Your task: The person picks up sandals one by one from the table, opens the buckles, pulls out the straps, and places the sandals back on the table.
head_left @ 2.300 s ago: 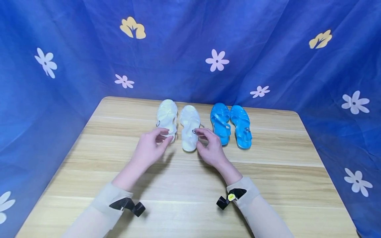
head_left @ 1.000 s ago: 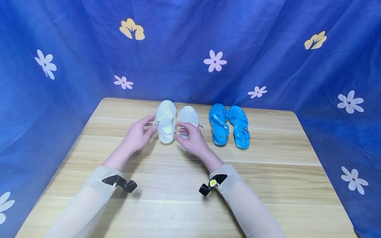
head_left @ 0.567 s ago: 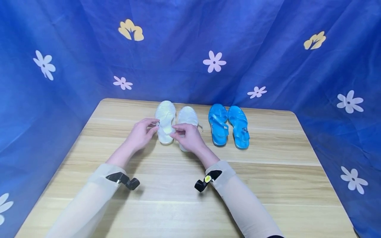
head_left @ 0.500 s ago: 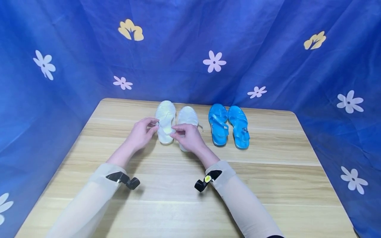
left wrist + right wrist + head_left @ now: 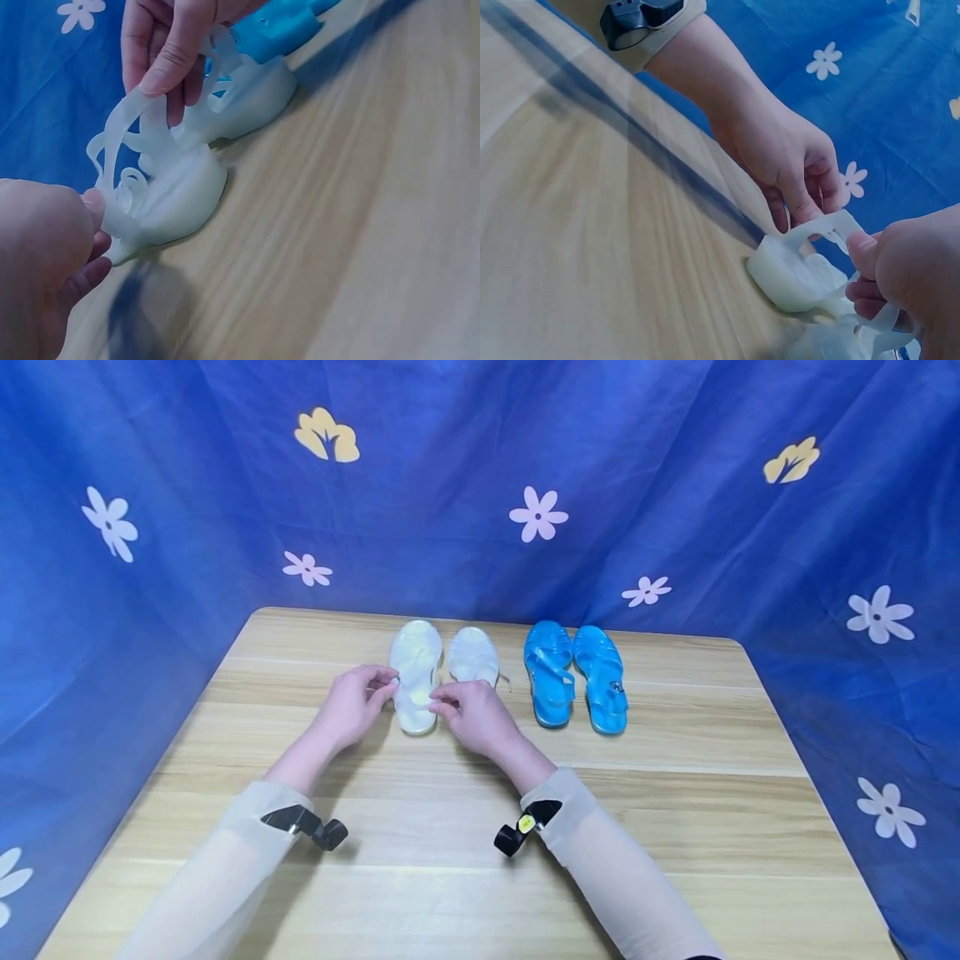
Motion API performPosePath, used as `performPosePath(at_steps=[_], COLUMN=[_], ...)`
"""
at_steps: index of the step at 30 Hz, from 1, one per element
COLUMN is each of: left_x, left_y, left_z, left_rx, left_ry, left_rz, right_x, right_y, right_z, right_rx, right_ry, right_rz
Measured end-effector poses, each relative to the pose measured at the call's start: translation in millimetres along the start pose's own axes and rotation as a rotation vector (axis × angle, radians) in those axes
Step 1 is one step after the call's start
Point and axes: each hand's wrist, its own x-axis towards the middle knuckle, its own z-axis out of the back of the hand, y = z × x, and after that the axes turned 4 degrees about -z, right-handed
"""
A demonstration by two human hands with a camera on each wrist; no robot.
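A white jelly sandal (image 5: 415, 652), leftmost on the table, lies sole down with its toe toward the back. My left hand (image 5: 352, 706) pinches its ankle strap at the buckle side. From the other side, my right hand (image 5: 476, 714) pinches the same strap (image 5: 116, 135) between thumb and fingers. In the left wrist view the strap arches up above the sandal's heel (image 5: 187, 195), between both hands. Just right of it lies the second white sandal (image 5: 472, 652), its heel part hidden under my right hand in the head view.
Two blue jelly sandals, one (image 5: 550, 677) beside the other (image 5: 602, 693), lie to the right of the white pair. Behind the wooden table (image 5: 675, 827) hangs a blue curtain (image 5: 435, 468) with flower prints.
My right hand has moved left from the second white sandal to the first one's strap; my left hand went to its left side. Lately that sandal slid slightly toward me.
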Motion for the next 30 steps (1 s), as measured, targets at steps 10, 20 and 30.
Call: performPosePath(at_steps=[10,20,30], left_x=[-27.5,-51.0,-69.5], left_y=[-4.1,-8.3,-15.6], left_z=[1.6,-2.4,-3.5], left_rx=[0.004,0.017,0.008], left_ry=[0.012,0.009,0.008], left_rz=[-0.074,-0.124,-0.131], right_x=[-19.9,-39.8,-58.8], right_y=[11,13,16], right_z=[2,0,0], right_rx=[-0.281,-0.306,-0.240], right_ry=[0.032,0.042,0.047], right_rz=[0.199,0.307,0.327])
